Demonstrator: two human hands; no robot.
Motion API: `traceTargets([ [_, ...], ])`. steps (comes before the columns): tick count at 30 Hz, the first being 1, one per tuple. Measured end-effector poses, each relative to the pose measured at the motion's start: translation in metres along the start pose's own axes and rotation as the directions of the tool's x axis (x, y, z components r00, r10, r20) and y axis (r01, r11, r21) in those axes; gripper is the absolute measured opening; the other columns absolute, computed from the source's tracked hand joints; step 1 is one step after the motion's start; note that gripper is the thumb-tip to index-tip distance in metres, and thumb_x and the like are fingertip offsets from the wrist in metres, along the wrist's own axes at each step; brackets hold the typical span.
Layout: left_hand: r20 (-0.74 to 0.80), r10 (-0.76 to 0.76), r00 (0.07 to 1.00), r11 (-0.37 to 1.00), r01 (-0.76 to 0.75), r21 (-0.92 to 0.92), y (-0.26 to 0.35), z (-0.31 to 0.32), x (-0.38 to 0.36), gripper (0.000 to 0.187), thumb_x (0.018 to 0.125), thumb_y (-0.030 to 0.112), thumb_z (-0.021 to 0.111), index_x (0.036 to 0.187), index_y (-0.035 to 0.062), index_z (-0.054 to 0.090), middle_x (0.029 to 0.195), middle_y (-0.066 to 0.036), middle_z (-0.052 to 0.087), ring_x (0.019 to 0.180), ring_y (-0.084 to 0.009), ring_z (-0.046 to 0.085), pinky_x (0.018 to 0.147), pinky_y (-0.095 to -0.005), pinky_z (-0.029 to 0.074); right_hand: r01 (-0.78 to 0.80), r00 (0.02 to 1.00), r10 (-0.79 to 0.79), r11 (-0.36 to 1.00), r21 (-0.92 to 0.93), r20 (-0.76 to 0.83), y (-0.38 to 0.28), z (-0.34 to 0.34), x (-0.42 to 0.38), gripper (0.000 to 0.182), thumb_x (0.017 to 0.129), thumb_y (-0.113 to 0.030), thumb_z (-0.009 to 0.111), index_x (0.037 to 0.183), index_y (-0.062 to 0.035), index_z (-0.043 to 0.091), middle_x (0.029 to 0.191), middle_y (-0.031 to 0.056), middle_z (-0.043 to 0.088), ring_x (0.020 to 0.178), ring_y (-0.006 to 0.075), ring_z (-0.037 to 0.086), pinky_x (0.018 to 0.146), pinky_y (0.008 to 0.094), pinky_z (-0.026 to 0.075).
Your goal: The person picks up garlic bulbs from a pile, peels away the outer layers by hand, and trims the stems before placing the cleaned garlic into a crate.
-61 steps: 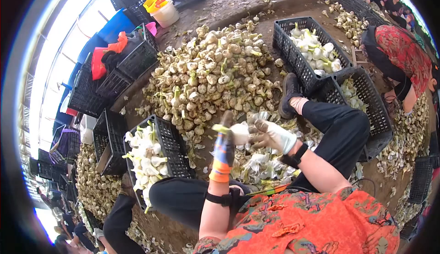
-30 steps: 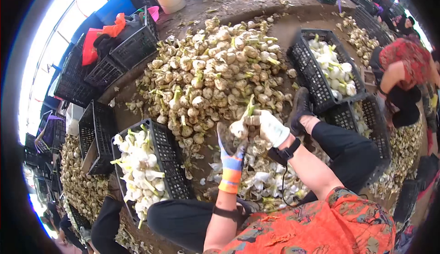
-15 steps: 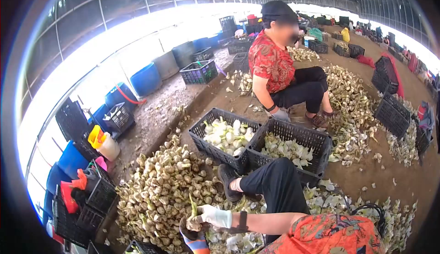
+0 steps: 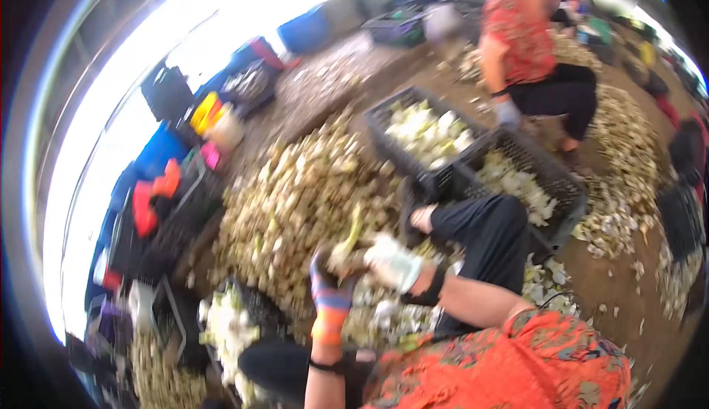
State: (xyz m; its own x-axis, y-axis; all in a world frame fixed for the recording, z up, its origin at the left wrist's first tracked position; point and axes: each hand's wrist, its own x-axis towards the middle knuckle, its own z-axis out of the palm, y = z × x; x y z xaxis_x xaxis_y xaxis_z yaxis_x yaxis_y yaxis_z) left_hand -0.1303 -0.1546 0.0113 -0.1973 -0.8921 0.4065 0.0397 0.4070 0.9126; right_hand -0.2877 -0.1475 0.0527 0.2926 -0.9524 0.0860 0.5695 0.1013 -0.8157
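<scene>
A garlic bulb [image 4: 341, 263] with a pale green stem pointing up is held in my left hand [image 4: 331, 289], in a striped glove with dark fingertips. My right hand [image 4: 393, 263], in a white glove, is closed close against the bulb's right side. Motion blur hides its fingertips and whatever they grip. Below and behind both hands spreads a big heap of untrimmed garlic [image 4: 295, 210]. Loose peelings [image 4: 384, 320] lie under my right forearm.
Ahead stand a black crate of peeled white garlic [image 4: 428, 134] and a crate of skins [image 4: 517, 184]. A co-worker [image 4: 524, 55] in a red patterned top sits beyond them. More white garlic [image 4: 229, 335] is at lower left. Blue barrels [image 4: 303, 31] line the wall.
My view has swung left and down, so the scene sits further right and a container of white garlic shows at lower left. Both hands appear higher, with the bulb still between them.
</scene>
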Motion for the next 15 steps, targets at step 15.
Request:
traceTargets([
  [15,0.024,0.061,0.998,0.987,-0.064,0.147,-0.008,-0.012,0.008,0.07,0.062,-0.01,0.071,0.125,0.0017,0.042,0.123,-0.013,0.047,0.116,-0.0242,0.048,0.099,-0.034,0.039,-0.203,0.966,0.217,0.973,0.106,-0.143,0.003,-0.002,0.013,0.029,0.08,-0.001,0.064,0.108,0.0018,0.062,0.097,0.0077,0.068,0.085,0.0163,0.065,0.073,0.0264,0.051],
])
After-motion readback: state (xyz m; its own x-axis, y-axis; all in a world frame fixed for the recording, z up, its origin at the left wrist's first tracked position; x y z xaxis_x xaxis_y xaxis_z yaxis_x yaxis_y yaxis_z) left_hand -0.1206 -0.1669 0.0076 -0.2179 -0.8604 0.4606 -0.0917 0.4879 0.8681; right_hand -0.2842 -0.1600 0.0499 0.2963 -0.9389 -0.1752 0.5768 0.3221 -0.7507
